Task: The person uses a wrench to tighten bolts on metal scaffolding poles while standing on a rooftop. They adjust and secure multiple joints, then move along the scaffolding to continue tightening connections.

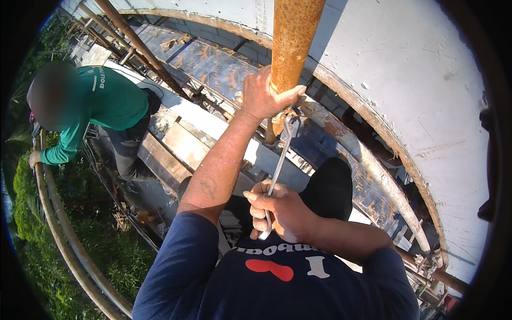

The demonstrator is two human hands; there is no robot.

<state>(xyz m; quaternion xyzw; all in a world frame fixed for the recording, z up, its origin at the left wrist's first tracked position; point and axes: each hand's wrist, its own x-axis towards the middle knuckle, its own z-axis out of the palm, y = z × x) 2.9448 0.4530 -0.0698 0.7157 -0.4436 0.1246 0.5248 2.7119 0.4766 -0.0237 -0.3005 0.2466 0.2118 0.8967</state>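
My left hand point(262, 95) is wrapped round a thick rusty orange scaffold pipe point(296, 40), its thumb pointing right across the metal. In my right hand point(288, 212), close to my chest, is a silver wrench point(279, 168) held by the lower part of its shaft. The wrench slants up and away, and its upper head is at metal fittings on the pipe just below my left hand. Whether the jaw sits on a nut is too small to tell.
A co-worker in a green shirt point(114, 98) bends at the left, one hand on a curved rail point(50, 200) above greenery. Planks point(184, 141) and stained panels point(213, 61) lie beyond my arms. A curved pale concrete wall point(410, 69) rises at the right, with a long pipe point(381, 168) beside it.
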